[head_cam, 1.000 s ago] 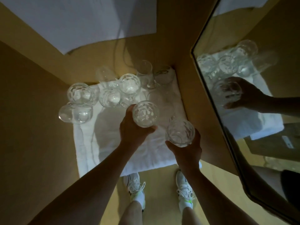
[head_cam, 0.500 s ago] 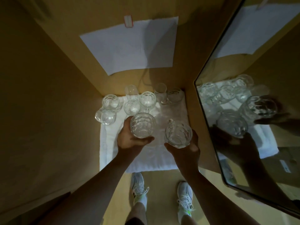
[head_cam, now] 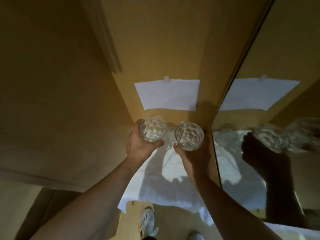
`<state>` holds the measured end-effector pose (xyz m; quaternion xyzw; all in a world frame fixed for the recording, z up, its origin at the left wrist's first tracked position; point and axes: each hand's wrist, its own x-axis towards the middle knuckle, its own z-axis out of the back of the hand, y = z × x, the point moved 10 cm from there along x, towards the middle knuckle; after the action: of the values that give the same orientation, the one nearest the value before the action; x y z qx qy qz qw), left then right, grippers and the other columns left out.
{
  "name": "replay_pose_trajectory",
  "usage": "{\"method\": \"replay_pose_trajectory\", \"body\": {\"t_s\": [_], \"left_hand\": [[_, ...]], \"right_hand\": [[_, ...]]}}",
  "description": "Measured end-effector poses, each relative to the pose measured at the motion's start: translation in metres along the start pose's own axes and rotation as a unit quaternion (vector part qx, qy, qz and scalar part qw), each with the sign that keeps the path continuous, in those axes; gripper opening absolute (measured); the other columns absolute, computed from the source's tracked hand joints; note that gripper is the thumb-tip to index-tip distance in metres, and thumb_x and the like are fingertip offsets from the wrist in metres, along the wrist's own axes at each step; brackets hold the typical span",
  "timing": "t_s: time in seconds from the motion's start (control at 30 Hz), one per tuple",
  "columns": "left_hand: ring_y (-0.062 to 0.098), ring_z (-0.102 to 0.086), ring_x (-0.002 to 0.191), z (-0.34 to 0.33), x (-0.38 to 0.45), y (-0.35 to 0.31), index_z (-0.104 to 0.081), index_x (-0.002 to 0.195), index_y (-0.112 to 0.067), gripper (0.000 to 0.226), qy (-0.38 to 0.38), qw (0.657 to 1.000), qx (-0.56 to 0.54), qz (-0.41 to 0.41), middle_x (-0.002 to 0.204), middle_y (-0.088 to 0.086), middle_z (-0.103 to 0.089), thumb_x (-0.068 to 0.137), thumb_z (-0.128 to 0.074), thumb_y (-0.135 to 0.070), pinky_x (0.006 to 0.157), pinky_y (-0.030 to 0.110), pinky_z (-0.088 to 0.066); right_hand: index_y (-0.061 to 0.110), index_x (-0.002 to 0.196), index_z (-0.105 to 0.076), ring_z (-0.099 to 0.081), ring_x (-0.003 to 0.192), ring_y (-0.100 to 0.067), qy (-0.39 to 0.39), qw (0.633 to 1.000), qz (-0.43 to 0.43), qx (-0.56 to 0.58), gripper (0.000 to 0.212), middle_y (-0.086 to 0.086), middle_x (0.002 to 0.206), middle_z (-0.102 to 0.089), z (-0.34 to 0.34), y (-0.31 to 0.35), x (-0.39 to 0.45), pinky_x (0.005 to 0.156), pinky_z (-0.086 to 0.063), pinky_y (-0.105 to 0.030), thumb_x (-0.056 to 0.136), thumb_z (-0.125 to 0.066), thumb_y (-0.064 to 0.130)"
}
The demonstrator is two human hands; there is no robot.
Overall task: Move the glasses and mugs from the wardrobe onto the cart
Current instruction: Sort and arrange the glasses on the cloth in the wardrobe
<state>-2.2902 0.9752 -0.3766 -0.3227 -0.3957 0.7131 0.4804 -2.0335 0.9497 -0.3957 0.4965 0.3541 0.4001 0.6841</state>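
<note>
My left hand [head_cam: 138, 146] grips a clear faceted glass mug [head_cam: 153, 128], held upright with its mouth toward me. My right hand [head_cam: 195, 153] grips a second clear faceted mug [head_cam: 188, 135] beside it. Both mugs are lifted above the white towel [head_cam: 166, 186] that covers the wardrobe shelf. A bit of another glass [head_cam: 170, 135] shows between the two mugs; the other glasses on the shelf are hidden behind my hands. The cart is not in view.
Wooden wardrobe walls close in on the left [head_cam: 60, 110] and behind [head_cam: 173, 40], with a white paper sheet [head_cam: 167, 95] taped to the back. A mirror [head_cam: 270, 135] on the right reflects my hand and glasses. My shoes [head_cam: 147, 220] stand on the floor below.
Both hands have raised their mugs up off the towel and closer together. The view has tilted upward, so the glasses at the back of the shelf are now hidden.
</note>
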Motion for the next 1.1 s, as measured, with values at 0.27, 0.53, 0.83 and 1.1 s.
{"method": "replay_pose_trajectory", "body": {"t_s": [0.27, 0.53, 0.83, 1.1], "left_hand": [[0.006, -0.060, 0.099, 0.077, -0.044, -0.075, -0.050, 0.129, -0.041, 0.097, -0.139, 0.990, -0.008, -0.012, 0.099, -0.030, -0.059, 0.045, -0.098, -0.044, 0.081, 0.017, -0.044], [0.014, -0.063, 0.112, 0.141, -0.086, -0.134, -0.050, 0.134, -0.035, 0.105, -0.190, 0.981, -0.020, -0.047, 0.117, -0.015, -0.066, 0.041, -0.097, -0.046, 0.101, 0.037, -0.051], [0.012, -0.063, 0.112, 0.190, -0.112, -0.198, -0.051, 0.135, -0.036, 0.102, -0.174, 0.970, -0.090, -0.142, 0.117, -0.017, -0.066, 0.045, -0.101, -0.040, 0.103, 0.039, -0.051], [0.000, -0.061, 0.109, 0.218, -0.148, -0.238, -0.053, 0.133, -0.035, 0.097, -0.131, 0.952, -0.156, -0.228, 0.119, -0.018, -0.065, 0.049, -0.101, -0.041, 0.099, 0.031, -0.052]], "right_hand": [[0.023, 0.134, -0.054, -0.062, 0.114, -0.024, 0.027, 0.996, 0.055, 0.068, 0.098, -0.001, 0.125, -0.064, -0.012, 0.067, 0.002, 0.097, -0.053, -0.038, 0.046, -0.098, 0.031], [0.031, 0.140, -0.043, -0.055, 0.123, -0.026, 0.077, 0.986, 0.097, 0.110, 0.102, -0.001, 0.132, -0.057, -0.007, 0.138, -0.023, 0.101, -0.051, -0.047, 0.052, -0.094, 0.035], [0.035, 0.138, -0.048, -0.060, 0.119, -0.020, 0.039, 0.976, 0.175, 0.126, 0.104, 0.007, 0.126, -0.062, 0.036, 0.233, -0.060, 0.099, -0.054, -0.045, 0.044, -0.087, 0.060], [0.036, 0.138, -0.045, -0.057, 0.116, -0.007, -0.005, 0.961, 0.238, 0.138, 0.099, 0.012, 0.132, -0.056, 0.087, 0.284, -0.114, 0.093, -0.046, -0.025, 0.051, -0.088, 0.058]]}}
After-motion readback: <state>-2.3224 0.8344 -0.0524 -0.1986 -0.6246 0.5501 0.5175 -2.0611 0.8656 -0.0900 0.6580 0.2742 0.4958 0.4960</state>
